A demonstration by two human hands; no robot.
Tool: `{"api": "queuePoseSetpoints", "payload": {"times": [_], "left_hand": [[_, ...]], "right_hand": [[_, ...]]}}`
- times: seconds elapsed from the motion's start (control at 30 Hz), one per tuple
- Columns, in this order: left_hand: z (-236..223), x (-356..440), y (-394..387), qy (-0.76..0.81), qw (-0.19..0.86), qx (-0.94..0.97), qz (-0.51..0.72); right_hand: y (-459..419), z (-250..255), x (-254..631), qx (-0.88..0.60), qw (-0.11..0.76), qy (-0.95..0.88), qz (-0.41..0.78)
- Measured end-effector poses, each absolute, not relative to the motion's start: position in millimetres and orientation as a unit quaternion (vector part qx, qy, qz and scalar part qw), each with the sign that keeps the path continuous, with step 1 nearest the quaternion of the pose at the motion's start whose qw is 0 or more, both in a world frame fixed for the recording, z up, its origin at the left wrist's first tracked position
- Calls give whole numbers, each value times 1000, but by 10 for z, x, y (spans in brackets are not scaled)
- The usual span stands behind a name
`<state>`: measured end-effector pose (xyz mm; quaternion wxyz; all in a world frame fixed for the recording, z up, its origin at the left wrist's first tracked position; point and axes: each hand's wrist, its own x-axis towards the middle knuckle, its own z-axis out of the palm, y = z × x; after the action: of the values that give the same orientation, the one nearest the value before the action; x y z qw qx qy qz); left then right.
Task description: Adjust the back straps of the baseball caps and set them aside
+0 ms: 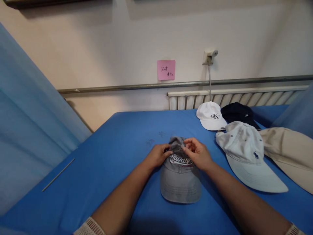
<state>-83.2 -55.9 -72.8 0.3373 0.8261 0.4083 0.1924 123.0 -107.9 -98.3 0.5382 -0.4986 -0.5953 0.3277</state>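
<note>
A grey baseball cap with white "Always" lettering lies on the blue-covered surface, its brim pointing toward me. My left hand grips the left side of its crown, thumb in front and the other fingers partly hidden behind the fabric. On the right side of the crown, my right hand pinches the cloth near the top between thumb and fingers. The crown looks creased and partly sunken between both hands.
To the right lie a white cap, a black cap, a pale cap and a beige cap. A thin stick rests at left. Behind are a metal rail, a radiator and a blue curtain.
</note>
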Motion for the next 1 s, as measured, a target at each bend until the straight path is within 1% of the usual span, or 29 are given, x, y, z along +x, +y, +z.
{"api": "queuePoseSetpoints", "payload": {"times": [0.1, 0.23, 0.33, 0.4, 0.5, 0.57, 0.7, 0.8, 0.9, 1.0], "left_hand": [[-770, -825, -530, 414, 352, 817, 193], [-706, -850, -538, 441, 323, 805, 232], [-590, -876, -596, 448, 319, 789, 275], [-517, -901, -621, 434, 373, 766, 292], [-499, -922, -601, 408, 476, 725, 286], [-562, -909, -567, 399, 496, 717, 284], [-739, -844, -539, 366, 478, 762, 241], [-791, -818, -552, 378, 456, 780, 201], [-744, -831, -558, 410, 441, 763, 236], [-649, -873, -552, 428, 397, 748, 317]], "right_hand": [[-1077, -972, 1251, -488, 500, -642, 316], [-1102, -925, 1285, -502, 459, -698, 225], [-1113, -909, 1298, -527, 451, -701, 167], [-1117, -907, 1300, -534, 452, -699, 147], [-1122, -914, 1289, -522, 449, -708, 155], [-1127, -927, 1272, -509, 447, -715, 171], [-1134, -957, 1239, -497, 460, -712, 187], [-1140, -961, 1230, -488, 461, -719, 181], [-1146, -947, 1231, -489, 463, -720, 167], [-1151, -931, 1229, -496, 466, -714, 164]]}}
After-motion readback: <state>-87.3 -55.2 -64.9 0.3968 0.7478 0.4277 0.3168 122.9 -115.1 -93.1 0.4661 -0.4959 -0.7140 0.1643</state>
